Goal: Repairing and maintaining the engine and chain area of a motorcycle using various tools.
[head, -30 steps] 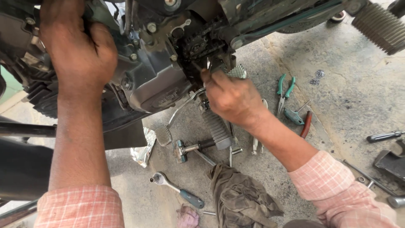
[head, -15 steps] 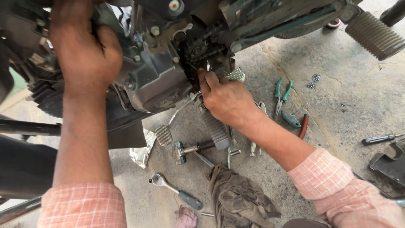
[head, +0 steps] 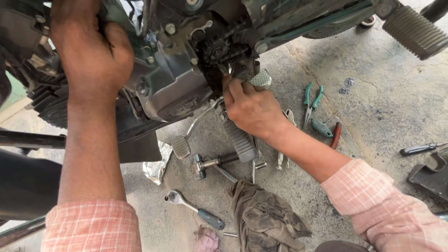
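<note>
Here the right hand (head: pixel 252 109) pinches a small part at the drive sprocket (head: pixel 219 49), fingers closed narrow, while the left hand (head: pixel 91 51) grips the engine casing (head: pixel 172 88). Seating it likely calls for fine alignment. A ratchet (head: pixel 193 210) lies on the floor (head: pixel 392 107).

Grey concrete floor (head: pixel 396 107) — stained, daylit

Across the three frames the view has drifted slightly, carrying the ground tools lower and leftward in frame. The right hand (head: pixel 252 109) has risen a little toward the small sprocket (head: pixel 218 49) on the engine case (head: pixel 175 88), its fingertips now pressed into the recess just below it. The left hand (head: pixel 91 51) has shifted marginally up the upper engine casing, grip unaltered.
</note>
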